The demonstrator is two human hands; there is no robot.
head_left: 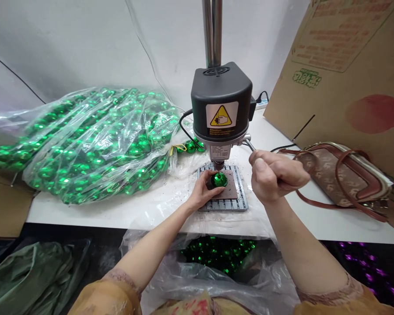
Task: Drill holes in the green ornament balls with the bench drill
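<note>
My left hand [205, 190] grips a shiny green faceted ball [220, 179] between thumb and fingers. The ball rests on a brownish square pad [228, 192] lying on the slotted metal base [243, 203] of a small drill press [221, 103]. Right above the ball is the drill's chuck [218, 165]; whether the bit is inside the ball I cannot tell. My right hand [274, 175] is closed around the press's feed lever [248, 142], whose far end is hidden in the fist.
A clear plastic bag [118, 144] full of green balls lies left on the white table [85, 214]. On the right are a brown handbag [344, 175] and a leaning cardboard box [348, 74]. Below the table edge, an open plastic bag [197, 280] holds more green balls.
</note>
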